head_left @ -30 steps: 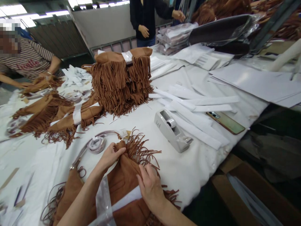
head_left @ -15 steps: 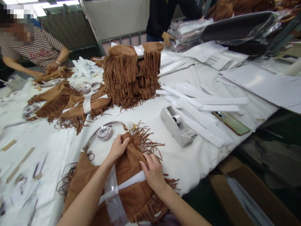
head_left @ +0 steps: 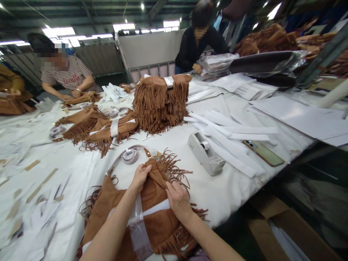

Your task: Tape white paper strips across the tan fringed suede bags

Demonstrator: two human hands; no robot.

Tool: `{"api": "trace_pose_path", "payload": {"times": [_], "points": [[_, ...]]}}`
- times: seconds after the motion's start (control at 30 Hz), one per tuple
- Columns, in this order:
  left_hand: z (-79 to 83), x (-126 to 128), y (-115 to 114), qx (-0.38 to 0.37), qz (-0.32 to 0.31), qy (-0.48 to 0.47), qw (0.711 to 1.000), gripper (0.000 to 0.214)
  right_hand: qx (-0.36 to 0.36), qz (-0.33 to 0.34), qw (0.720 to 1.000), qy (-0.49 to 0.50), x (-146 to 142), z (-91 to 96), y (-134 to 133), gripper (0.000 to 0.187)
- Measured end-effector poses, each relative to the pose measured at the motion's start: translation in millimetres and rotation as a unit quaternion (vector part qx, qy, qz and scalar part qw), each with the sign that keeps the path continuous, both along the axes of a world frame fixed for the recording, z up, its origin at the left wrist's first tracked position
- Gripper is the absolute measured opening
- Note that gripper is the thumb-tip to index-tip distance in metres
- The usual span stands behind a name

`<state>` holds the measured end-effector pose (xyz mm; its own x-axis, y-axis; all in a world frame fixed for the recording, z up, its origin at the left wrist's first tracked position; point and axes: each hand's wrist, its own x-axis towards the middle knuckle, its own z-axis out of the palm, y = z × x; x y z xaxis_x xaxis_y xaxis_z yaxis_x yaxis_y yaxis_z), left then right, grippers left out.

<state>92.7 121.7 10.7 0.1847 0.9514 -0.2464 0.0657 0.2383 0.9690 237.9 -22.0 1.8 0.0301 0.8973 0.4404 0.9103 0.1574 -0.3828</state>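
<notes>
A brown suede bag with long fringe (head_left: 154, 183) lies in front of me on the white-covered table. My left hand (head_left: 141, 175) is closed on its upper part, near the strap fitting. Lower on the right, my right hand (head_left: 178, 197) pinches the folded edge of the same bag. A band of clear plastic (head_left: 138, 230) and a white strip (head_left: 156, 207) lie across the bag, partly hidden by my left forearm. Its coiled, wrapped strap (head_left: 129, 156) rests on the table just beyond my left hand.
Right of the bag stand a grey tape dispenser (head_left: 206, 154), loose white strips (head_left: 231, 148) and a phone (head_left: 263, 153). A stack of fringed bags (head_left: 160, 105) rises behind. Co-workers handle goods at the far side. A cardboard box (head_left: 272, 232) sits below the table edge.
My view has tilted up, showing more of the room. The fingers of my right hand have closed into a pinch on the bag's edge. My left hand keeps its hold.
</notes>
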Motion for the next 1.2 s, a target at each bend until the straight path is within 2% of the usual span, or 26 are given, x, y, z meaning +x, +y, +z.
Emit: {"api": "trace_pose_path", "payload": {"times": [0.2, 0.4, 0.53, 0.67, 0.7, 0.77, 0.83, 0.9, 1.0, 1.1, 1.2], "points": [[-13.1, -1, 2, 0.013, 0.024, -0.016, 1.0, 0.059, -0.053, -0.047, 0.993, 0.096, 0, 0.0, -3, 0.028], [-14.1, 0, 0, 0.044, 0.031, 0.017, 0.998, 0.055, -0.12, -0.065, 0.964, 0.23, 15, 13.0, 12, 0.031], [-1.9, 1, -1, 0.057, 0.04, 0.062, 0.996, 0.052, -0.181, -0.016, 0.954, 0.239, 26, 23.4, 20, 0.032], [25.3, 0, -10, 0.096, 0.102, 0.141, 0.98, 0.042, -0.203, -0.008, 0.945, 0.255, 28, 27.2, 15, 0.031], [32.7, 0, -16, 0.114, 0.099, 0.174, 0.973, 0.036, -0.2, -0.009, 0.941, 0.271, 28, 26.6, 13, 0.032], [45.1, 3, -28, 0.121, 0.02, 0.239, 0.963, 0.035, -0.203, -0.01, 0.925, 0.32, 30, 24.1, 12, 0.033], [52.7, 10, -41, 0.076, -0.106, 0.276, 0.952, 0.05, -0.222, -0.003, 0.9, 0.375, 34, 21.4, 13, 0.035], [55.3, 18, -51, 0.018, -0.187, 0.29, 0.938, 0.06, -0.248, 0.014, 0.875, 0.415, 37, 19.5, 16, 0.035], [52.3, 30, -54, -0.005, -0.213, 0.32, 0.923, 0.064, -0.277, 0.057, 0.85, 0.445, 40, 19.4, 19, 0.036], [45.3, 35, -51, -0.027, -0.216, 0.306, 0.927, 0.058, -0.304, 0.095, 0.831, 0.456, 42, 21.6, 20, 0.036], [38.2, 31, -52, -0.061, -0.211, 0.272, 0.937, 0.046, -0.332, 0.08, 0.836, 0.43, 46, 24.7, 24, 0.036]]}}
